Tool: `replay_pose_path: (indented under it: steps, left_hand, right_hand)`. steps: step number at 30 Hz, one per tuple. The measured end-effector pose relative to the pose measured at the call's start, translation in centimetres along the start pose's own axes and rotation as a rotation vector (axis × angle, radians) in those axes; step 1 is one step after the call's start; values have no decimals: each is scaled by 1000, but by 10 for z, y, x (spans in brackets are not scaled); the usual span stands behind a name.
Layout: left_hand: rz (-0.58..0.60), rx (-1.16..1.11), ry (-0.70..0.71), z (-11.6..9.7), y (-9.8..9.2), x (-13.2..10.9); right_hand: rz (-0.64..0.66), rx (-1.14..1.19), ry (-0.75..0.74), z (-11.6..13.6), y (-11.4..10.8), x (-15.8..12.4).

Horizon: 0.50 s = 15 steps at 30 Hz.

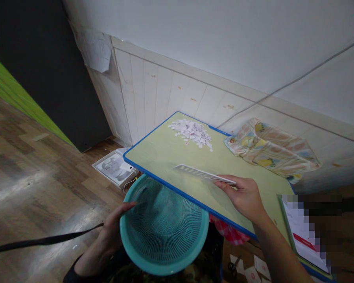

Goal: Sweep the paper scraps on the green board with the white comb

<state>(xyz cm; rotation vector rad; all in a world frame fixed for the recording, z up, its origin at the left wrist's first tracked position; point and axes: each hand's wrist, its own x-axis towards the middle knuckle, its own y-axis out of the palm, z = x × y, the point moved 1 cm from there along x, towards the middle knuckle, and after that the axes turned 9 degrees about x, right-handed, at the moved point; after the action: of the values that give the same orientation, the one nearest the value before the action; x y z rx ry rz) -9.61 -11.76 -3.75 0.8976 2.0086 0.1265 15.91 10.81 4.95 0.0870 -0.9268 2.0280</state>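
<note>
My left hand (115,223) grips the left rim of a teal plastic colander (165,268), its thumb over the edge. The colander sits tilted up against the front edge of the table, and I see only its bare mesh inside. In my right hand (245,196) is a long white slotted strip (205,175), pinched at its right end. Its exact kind I cannot make out. The strip is held over the pale green tabletop (153,151), pointing left. Farther back on the table lies a heap of small white paper scraps (191,131).
A patterned cloth (262,151) lies at the table's back right, against the wall. A tablet-like panel (302,236) lies at the right end. An open white box (115,169) is on the floor at left. Scissors (233,266) and paper cards (261,267) lie below.
</note>
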Motion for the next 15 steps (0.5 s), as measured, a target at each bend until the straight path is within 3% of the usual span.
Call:
replay_pose_path:
  steps: [5, 11, 15]
  left_hand:
    - [-5, -3, 3, 1, -3, 3]
    - [-7, -31, -12, 2, -3, 6]
    - [-18, -52, -47, -1, 5, 0]
  right_hand:
    - [-1, -56, -23, 7, -3, -24]
    - [-119, -165, -33, 14, -18, -47]
    - [-34, -171, -53, 17, -24, -53]
